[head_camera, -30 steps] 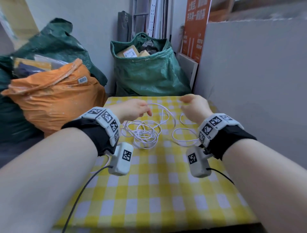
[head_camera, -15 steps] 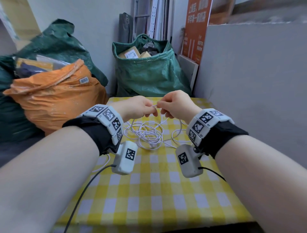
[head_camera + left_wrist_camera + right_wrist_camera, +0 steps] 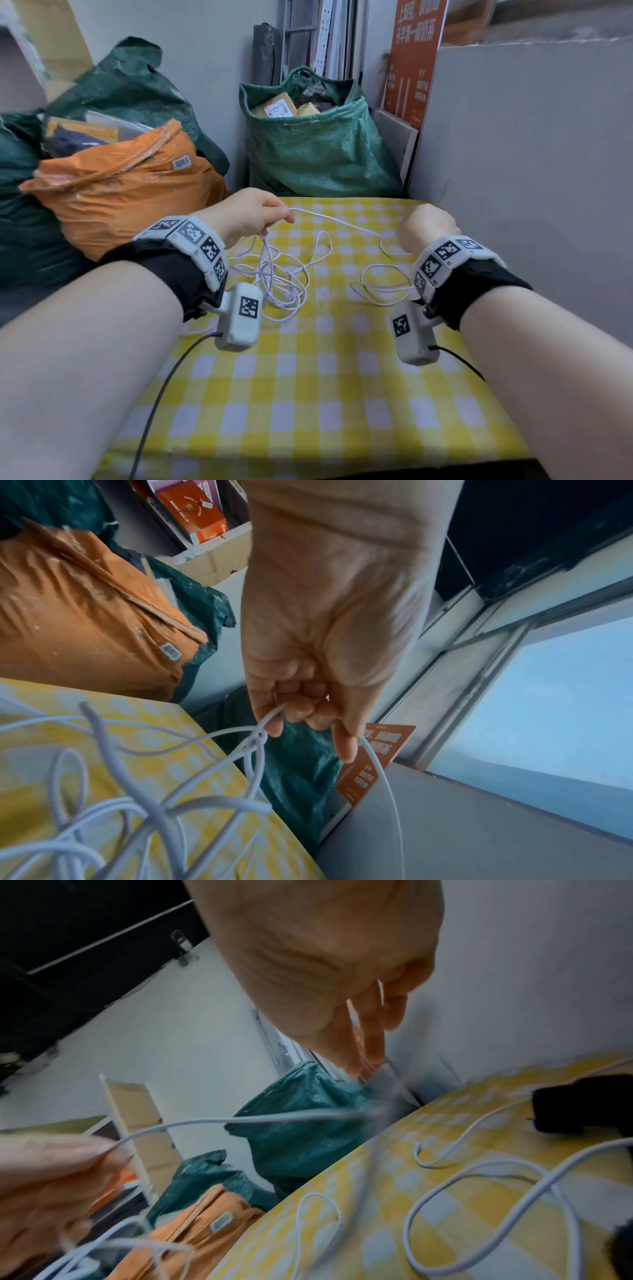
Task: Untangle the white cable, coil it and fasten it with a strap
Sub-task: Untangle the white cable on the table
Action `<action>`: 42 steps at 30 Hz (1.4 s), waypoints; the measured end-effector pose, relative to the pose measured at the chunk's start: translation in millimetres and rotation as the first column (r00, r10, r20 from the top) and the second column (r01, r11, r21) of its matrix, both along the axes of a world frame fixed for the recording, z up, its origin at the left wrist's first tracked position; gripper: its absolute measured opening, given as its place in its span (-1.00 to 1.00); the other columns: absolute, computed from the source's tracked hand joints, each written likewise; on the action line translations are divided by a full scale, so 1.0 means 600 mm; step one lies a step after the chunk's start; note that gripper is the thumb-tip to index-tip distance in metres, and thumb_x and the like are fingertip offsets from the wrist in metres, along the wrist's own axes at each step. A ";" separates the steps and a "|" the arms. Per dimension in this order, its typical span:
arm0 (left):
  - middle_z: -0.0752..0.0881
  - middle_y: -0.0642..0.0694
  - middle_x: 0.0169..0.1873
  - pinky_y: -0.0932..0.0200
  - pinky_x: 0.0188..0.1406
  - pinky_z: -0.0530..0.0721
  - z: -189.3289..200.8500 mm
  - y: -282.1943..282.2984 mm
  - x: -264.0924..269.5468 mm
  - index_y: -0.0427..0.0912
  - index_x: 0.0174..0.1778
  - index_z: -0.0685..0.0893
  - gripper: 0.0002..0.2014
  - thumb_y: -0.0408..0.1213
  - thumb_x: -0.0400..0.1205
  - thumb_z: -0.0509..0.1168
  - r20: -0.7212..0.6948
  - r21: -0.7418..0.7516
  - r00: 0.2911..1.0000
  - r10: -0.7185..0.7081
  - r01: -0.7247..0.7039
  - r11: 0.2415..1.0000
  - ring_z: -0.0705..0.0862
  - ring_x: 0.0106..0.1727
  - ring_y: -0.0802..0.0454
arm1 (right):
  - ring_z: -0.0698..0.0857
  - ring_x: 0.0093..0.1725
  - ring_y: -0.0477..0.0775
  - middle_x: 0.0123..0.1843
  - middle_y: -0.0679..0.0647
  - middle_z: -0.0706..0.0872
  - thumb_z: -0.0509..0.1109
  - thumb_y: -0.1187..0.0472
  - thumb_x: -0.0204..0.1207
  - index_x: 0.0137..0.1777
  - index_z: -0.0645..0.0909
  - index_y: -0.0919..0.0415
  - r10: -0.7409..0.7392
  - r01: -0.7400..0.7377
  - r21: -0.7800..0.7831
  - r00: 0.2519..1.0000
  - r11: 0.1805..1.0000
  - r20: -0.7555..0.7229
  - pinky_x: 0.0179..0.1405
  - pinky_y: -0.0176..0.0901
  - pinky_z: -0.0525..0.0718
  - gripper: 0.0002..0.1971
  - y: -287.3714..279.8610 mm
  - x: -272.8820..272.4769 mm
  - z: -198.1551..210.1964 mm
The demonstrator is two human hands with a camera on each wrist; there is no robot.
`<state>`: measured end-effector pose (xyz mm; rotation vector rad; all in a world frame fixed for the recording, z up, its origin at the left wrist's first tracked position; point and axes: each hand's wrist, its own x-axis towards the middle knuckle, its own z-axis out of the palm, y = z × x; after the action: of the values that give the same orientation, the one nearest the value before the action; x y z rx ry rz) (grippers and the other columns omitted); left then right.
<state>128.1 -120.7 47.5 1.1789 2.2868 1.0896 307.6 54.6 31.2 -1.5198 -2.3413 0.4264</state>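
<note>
Soft, even daylight throughout; wide-angle bending at the edges, with motion blur smearing the right wrist view.

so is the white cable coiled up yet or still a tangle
Still tangled: the white cable lies in loose crossing loops on the checked tablecloth, one strand stretched between left hand and right hand.

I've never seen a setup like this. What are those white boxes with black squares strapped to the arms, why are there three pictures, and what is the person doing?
No robot here: a person works with bare hands. The white boxes are small cameras worn on each wrist, and a third camera sits on the head. So one picture looks down from the head, and the other two look along each hand. On the yellow checked tablecloth lies a tangled white cable. The left hand pinches the cable in its fingers. A strand runs from it across to the right hand; that hand's grip is too blurred to judge. Behind the table stand an orange sack and a green sack.
</note>
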 end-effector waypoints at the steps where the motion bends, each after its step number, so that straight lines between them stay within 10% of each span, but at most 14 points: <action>1: 0.37 -0.04 -0.49 0.32 -0.40 0.49 0.002 0.004 0.008 -0.17 -0.18 0.74 -0.79 -0.30 0.69 0.23 -0.014 -0.008 1.000 -0.020 0.020 1.000 0.39 -0.44 0.05 | 0.58 0.28 0.29 0.29 0.28 0.65 0.16 0.20 0.61 0.22 0.63 0.26 0.052 -0.052 0.045 0.999 0.998 0.012 0.17 -0.04 0.51 -0.70 -0.011 -0.006 0.003; 6: 0.35 -0.01 -0.55 0.33 -0.48 0.39 0.008 0.027 0.045 -0.15 -0.18 0.74 -0.80 -0.28 0.69 0.24 -0.028 -0.017 0.991 -0.131 0.130 0.991 0.34 -0.49 0.11 | 0.67 -0.25 0.12 -0.23 0.21 0.75 0.27 0.13 0.56 -0.24 0.71 0.19 0.518 -0.506 0.125 0.797 0.854 -0.312 -0.37 -0.34 0.51 -0.75 -0.074 -0.051 0.013; 10: 0.40 0.10 -0.65 0.32 -0.47 0.43 0.011 0.035 0.051 -0.13 -0.28 0.72 -0.80 -0.31 0.65 0.28 0.007 0.004 0.990 -0.139 0.139 0.990 0.37 -0.60 0.24 | 0.64 -0.54 -0.13 -0.42 0.01 0.71 0.38 0.15 0.47 -0.37 0.67 0.08 0.562 -0.564 0.127 0.722 0.816 -0.404 -0.46 -0.24 0.68 -0.81 -0.085 -0.060 0.016; 18: 0.58 -0.07 -0.48 0.44 -0.66 0.39 0.013 0.034 0.037 -0.24 -0.09 0.74 -0.88 -0.27 0.62 0.35 -0.127 -0.068 0.992 -0.011 0.002 0.998 0.49 -0.60 0.23 | 0.58 -0.26 0.04 -0.37 0.01 0.62 0.49 -0.03 0.42 -0.27 0.64 0.21 0.401 -0.290 0.309 0.823 0.906 -0.402 -0.25 -0.17 0.47 -0.71 -0.053 -0.044 0.000; 26: 0.73 -0.13 -0.13 0.17 -0.12 0.48 0.020 0.039 0.032 -0.21 -0.04 0.75 -0.86 -0.26 0.61 0.33 -0.469 -0.101 0.883 0.029 -0.086 0.991 0.63 -0.10 -0.09 | 0.58 -0.13 0.10 -0.26 0.04 0.62 0.42 -0.01 0.50 -0.21 0.62 0.20 0.271 -0.163 0.274 0.865 0.948 -0.423 -0.23 -0.17 0.39 -0.74 -0.031 -0.036 0.003; 30: 0.67 0.01 -0.27 0.09 0.25 0.42 0.008 0.038 0.020 -0.03 -0.22 0.73 -0.90 -0.29 0.57 0.35 -0.562 -0.144 0.826 0.035 -0.139 0.980 0.63 0.08 -0.14 | 0.52 -0.13 0.08 -0.23 0.03 0.59 0.39 0.00 0.53 -0.18 0.62 0.20 0.183 -0.086 0.235 0.885 0.968 -0.428 -0.22 -0.20 0.33 -0.75 -0.018 -0.022 0.000; 37: 0.67 -0.03 -0.24 -0.09 0.15 0.58 0.002 0.035 0.008 0.10 -0.32 0.58 -0.82 -0.16 0.62 0.26 -0.568 -0.204 0.820 0.068 -0.221 0.954 0.55 0.14 -0.20 | 0.44 -0.14 0.07 -0.02 0.14 0.71 0.37 0.04 0.56 -0.11 0.65 0.21 0.043 0.025 0.149 0.899 0.989 -0.436 -0.18 -0.21 0.33 -0.78 0.006 -0.004 -0.004; 42: 0.75 -0.12 -0.25 0.13 -0.25 0.54 0.011 0.030 0.008 -0.15 -0.24 0.72 -0.79 -0.27 0.64 0.21 -0.429 -0.199 0.902 0.040 -0.137 0.970 0.65 -0.18 -0.10 | 0.57 -0.06 0.18 0.06 0.19 0.73 0.32 0.07 0.55 -0.03 0.67 0.22 0.013 0.003 0.049 0.948 0.999 -0.318 -0.16 -0.18 0.42 -0.78 0.006 -0.004 0.001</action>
<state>132.8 -102.7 54.3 1.3294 2.7277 0.6164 305.5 58.0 31.5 -1.3124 -2.0889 0.5655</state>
